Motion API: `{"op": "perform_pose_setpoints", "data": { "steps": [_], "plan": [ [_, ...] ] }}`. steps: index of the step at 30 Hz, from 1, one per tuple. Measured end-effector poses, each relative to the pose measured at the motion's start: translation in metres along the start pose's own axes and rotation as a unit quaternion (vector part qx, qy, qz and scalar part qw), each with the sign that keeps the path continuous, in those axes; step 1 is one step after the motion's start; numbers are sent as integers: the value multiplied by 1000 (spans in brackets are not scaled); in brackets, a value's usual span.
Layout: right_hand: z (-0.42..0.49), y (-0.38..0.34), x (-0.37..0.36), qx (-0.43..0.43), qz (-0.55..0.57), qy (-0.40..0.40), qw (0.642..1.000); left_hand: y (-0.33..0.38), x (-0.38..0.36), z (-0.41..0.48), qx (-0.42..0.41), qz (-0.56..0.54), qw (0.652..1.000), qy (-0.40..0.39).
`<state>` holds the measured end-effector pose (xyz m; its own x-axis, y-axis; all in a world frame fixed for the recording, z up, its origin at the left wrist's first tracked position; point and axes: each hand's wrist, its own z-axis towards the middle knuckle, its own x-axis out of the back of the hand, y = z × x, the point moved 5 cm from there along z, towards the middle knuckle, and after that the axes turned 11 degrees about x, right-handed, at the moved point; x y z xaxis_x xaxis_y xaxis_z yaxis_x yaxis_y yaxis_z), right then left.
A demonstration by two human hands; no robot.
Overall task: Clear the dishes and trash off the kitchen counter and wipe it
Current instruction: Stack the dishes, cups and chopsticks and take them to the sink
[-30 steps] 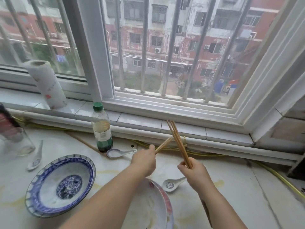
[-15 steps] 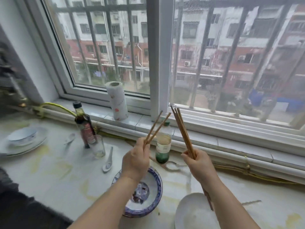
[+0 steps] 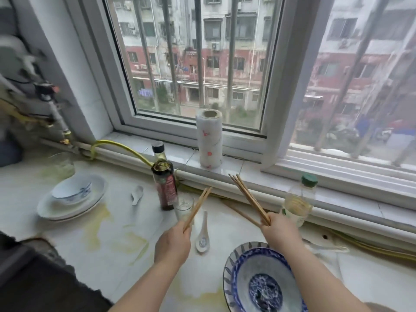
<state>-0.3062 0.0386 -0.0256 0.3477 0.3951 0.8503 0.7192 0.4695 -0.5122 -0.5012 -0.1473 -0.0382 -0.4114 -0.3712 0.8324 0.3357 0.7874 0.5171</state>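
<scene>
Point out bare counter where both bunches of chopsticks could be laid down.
Widest bare patch: the stained white counter between the stacked white plates and the left hand gripping wooden chopsticks, in front of the small white spoon. A narrower strip lies between the blue-patterned spoon and the blue-and-white bowl. Crowded: around the dark sauce bottle and clear glass.

Your left hand (image 3: 173,242) grips a pair of chopsticks (image 3: 198,208), and your right hand (image 3: 281,233) grips a thicker bundle of chopsticks (image 3: 249,199), both raised over the counter (image 3: 112,233). A blue bowl (image 3: 242,262) sits at the counter's near edge under your right wrist. A spoon (image 3: 202,235) lies just beside your left hand, and stacked plates (image 3: 56,212) sit toward the counter's left end.
</scene>
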Motion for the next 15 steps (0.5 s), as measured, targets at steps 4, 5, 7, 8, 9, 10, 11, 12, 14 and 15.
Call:
{"op": "perform_pose_setpoints", "data": {
  "steps": [4, 5, 7, 8, 9, 10, 11, 12, 14, 15],
  "plan": [
    [21, -1, -20, -20, -74, -30, 997, 6, -8, 4, -23, 10, 999, -22],
    [25, -2, -23, -22, -89, -39, 995, 9, -9, 4, -29, 10, 999, -26],
    [32, -4, -32, -20, -116, -59, 991, 14, -10, 4, -39, 5, 999, -32],
    [35, -5, -37, -19, -127, -70, 989, 16, -11, 5, -42, 1, 998, -36],
    [38, -5, -41, -16, -136, -81, 987, 17, -12, 5, -44, -6, 998, -40],
    [40, -5, -45, -13, -146, -91, 985, 17, -12, 6, -43, -12, 998, -43],
    [43, -4, -48, -10, -155, -96, 983, 16, -13, 7, -42, -17, 998, -48],
    [46, -3, -50, -7, -166, -97, 981, 14, -14, 7, -40, -20, 998, -51],
    [50, -1, -49, -3, -187, -97, 978, 11, -18, 7, -37, -26, 997, -58],
    [52, 0, -49, -4, -192, -102, 976, 10, -19, 7, -33, -30, 997, -61]
  ]
}}
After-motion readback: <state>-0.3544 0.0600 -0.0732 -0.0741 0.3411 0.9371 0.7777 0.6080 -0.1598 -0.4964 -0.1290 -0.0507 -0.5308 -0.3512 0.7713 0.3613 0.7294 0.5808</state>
